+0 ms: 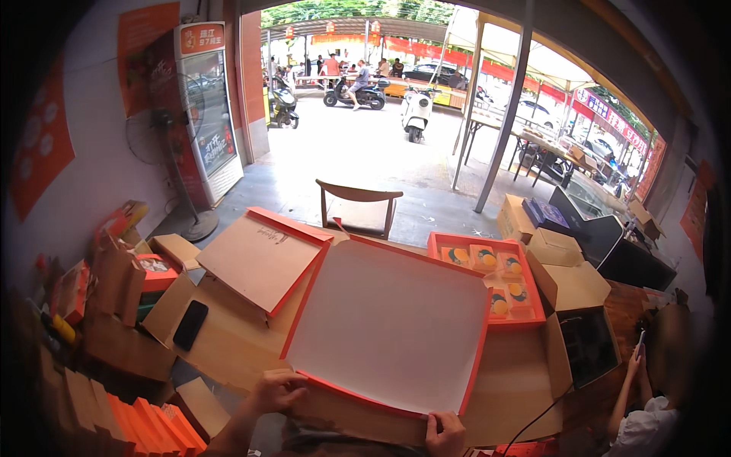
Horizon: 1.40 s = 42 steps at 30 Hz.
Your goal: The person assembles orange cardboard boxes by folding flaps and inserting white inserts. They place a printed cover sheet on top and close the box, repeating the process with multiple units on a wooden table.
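Observation:
A large, shallow square cardboard box lid (388, 320) with a pale grey-white inside and red edges lies before me, a corner toward each hand. My left hand (280, 390) is at its near left corner, fingers bent against the red edge. At the near right corner my right hand (445, 433) pinches the rim between thumb and fingers. Beyond the lid on the right, a red box (525, 316) holds several square packs with yellow rounds on them. To the left rests another red-edged box piece (263, 255), its brown cardboard face up.
A black phone (190, 325) lies on the cardboard-covered table (228, 362). Orange folded boxes (156, 426) and cartons crowd the left. An open carton (582, 343) stands right, near a person (647, 411) holding a phone. A wooden chair (358, 202) stands across the table.

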{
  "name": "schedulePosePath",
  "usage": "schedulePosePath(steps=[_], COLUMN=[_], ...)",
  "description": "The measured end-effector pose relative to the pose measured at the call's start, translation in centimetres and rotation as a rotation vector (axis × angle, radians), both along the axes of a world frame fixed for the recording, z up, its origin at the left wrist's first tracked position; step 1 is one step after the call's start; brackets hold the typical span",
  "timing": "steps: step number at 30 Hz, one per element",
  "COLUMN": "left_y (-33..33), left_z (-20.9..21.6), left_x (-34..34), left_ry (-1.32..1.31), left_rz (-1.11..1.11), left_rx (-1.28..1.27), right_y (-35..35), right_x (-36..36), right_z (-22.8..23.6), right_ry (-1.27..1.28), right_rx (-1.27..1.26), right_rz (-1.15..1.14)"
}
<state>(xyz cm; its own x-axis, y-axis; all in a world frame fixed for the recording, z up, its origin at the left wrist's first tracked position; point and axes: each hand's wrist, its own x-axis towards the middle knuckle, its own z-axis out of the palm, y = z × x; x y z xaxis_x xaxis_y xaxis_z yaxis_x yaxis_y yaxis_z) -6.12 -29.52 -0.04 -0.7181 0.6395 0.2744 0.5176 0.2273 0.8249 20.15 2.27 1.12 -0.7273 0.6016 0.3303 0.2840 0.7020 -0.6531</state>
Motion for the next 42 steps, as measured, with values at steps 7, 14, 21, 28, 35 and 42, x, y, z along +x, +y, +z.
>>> schedulePosePath(steps=[7,14,21,28,35,42], left_y=[3.2,4.5,5.6,6.6,7.0,6.8], left_z=[1.5,-1.1,-1.2,-1.6,-2.3,-1.6], left_x=[-1.2,-2.0,-0.9,-1.5,-1.2,-1.3], left_ry=[0.739,0.579,0.472,0.450,0.427,0.421], left_rz=[0.017,-0.051,-0.038,-0.026,0.096,0.111], left_rx=[-0.160,-0.170,-0.322,-0.302,-0.272,-0.266], right_y=[0.8,1.7,1.1,0.7,0.2,0.6], right_x=[0.4,0.1,-1.1,-1.6,-2.3,-1.3], right_z=[-0.5,-3.3,-1.5,-2.4,-2.9,-3.7], right_ry=[-0.124,-0.038,-0.162,-0.157,-0.184,-0.133], right_rx=[-0.038,0.056,0.090,0.153,0.349,0.294], right_rz=[0.039,-0.020,-0.068,-0.139,-0.106,0.119])
